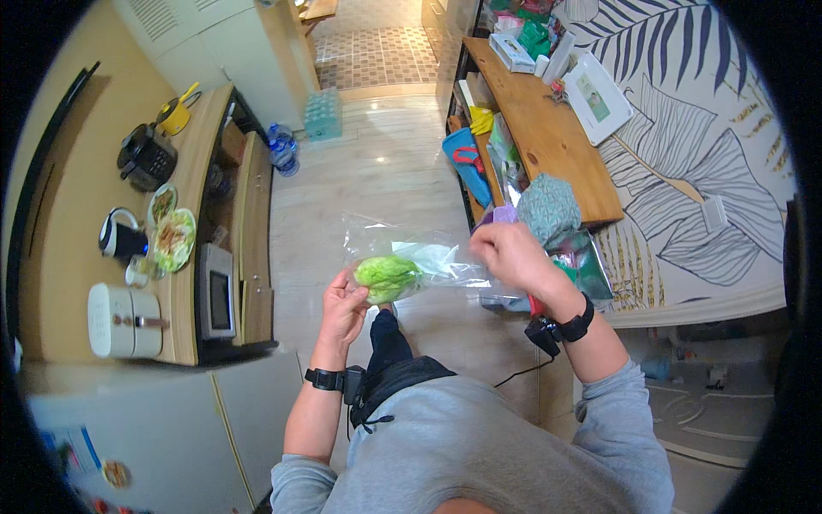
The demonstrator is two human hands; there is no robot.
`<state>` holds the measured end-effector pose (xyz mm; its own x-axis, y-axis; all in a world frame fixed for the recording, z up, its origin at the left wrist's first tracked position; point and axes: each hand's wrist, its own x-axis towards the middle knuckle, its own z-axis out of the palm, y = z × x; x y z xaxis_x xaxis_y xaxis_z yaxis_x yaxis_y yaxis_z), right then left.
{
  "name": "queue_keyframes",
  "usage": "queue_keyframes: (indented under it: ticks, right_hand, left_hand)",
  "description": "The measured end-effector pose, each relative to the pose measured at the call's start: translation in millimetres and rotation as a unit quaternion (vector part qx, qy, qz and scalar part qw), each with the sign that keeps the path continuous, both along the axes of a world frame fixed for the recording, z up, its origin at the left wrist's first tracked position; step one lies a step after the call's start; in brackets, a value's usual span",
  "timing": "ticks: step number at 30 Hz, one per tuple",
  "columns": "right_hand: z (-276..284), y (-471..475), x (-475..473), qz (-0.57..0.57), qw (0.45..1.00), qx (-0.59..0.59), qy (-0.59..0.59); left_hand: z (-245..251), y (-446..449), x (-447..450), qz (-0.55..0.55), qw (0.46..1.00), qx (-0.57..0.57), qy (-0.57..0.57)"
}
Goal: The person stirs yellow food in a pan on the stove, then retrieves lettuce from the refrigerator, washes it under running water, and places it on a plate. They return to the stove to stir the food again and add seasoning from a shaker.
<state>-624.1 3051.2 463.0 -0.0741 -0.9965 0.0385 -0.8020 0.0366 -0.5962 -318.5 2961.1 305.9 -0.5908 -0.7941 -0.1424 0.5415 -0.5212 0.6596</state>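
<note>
A head of green lettuce [387, 277] lies inside a clear plastic bag [443, 254] in front of my body, above the floor. My left hand [345, 302] pinches the bag at the lettuce's left end, thumb on the near side. At the bag's other end is my right hand [510, 254], its fingers curled closed on the plastic and slightly blurred. A pale sheet or printed patch shows on the bag's middle. Both wrists wear black straps with small devices.
On the left, a wooden sideboard [183, 321] holds plates of food [174, 239], a kettle [122, 241], a black cooker [148, 157] and a white appliance [125, 321]. A wooden shelf unit [552, 141] stands right. Water bottles [282, 151] and a shrink-wrapped pack [323, 115] sit on the floor.
</note>
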Motion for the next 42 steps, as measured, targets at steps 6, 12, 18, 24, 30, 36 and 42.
queue_keyframes:
  ticks: [6, 12, 18, 24, 30, 36, 42]
  right_hand:
    - [7.1, -163.2, -39.5, -0.210, 0.971, -0.100, 0.045]
    - [35.8, -278.0, -83.1, 0.001, 0.999, 0.046, 0.010]
    - [-2.2, -406.3, -120.5, 0.091, 0.896, 0.218, -0.377]
    - [-32.6, -525.9, -158.5, 0.032, 0.861, 0.285, -0.421]
    - [-69.7, -655.0, -232.1, 0.084, 0.917, 0.268, -0.285]
    - [-119.9, -788.8, -287.9, 0.133, 0.961, -0.047, -0.240]
    - [-94.8, -898.5, -329.8, 0.125, 0.990, 0.018, -0.063]
  left_hand:
    - [-18.6, -166.5, -53.1, -0.022, 0.999, 0.027, 0.024]
    - [-8.1, -316.1, -86.8, -0.029, 0.999, 0.041, -0.014]
    - [0.7, -432.5, -125.5, -0.057, 0.995, 0.016, -0.080]
    - [-6.4, -552.0, -168.8, -0.048, 0.990, -0.011, -0.135]
    - [-14.6, -671.0, -247.5, -0.008, 0.987, 0.081, -0.137]
    - [-18.5, -782.9, -304.5, 0.026, 0.989, 0.094, -0.115]
    - [-5.3, -891.1, -350.7, 0.044, 0.984, 0.105, -0.139]
